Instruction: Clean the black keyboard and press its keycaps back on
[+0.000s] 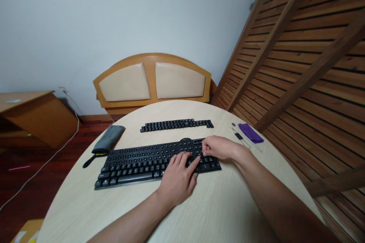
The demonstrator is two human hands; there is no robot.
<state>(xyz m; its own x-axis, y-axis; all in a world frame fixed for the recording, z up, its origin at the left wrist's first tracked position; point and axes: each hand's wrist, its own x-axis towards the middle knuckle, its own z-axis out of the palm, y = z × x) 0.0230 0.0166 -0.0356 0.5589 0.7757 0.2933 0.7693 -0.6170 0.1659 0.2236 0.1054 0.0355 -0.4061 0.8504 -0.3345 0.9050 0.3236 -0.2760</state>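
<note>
A black keyboard (137, 161) lies across the middle of a round, light wooden table (216, 209). My left hand (179, 176) rests flat on the keyboard's right half, fingers stretched over the keys. My right hand (219, 147) sits at the keyboard's upper right corner with fingers curled in a pinch on the keys; what it pinches, if anything, is too small to see. Behind the keyboard lies a narrow black strip of keys (176, 124), untouched.
A grey cloth pouch (109, 139) and a black-handled brush (92, 158) lie at the table's left. A purple cloth (251, 133) and thin tools (241, 136) lie at the right. A wooden headboard (152, 81), slatted bed frame (299, 64) and low cabinet (31, 117) surround the table.
</note>
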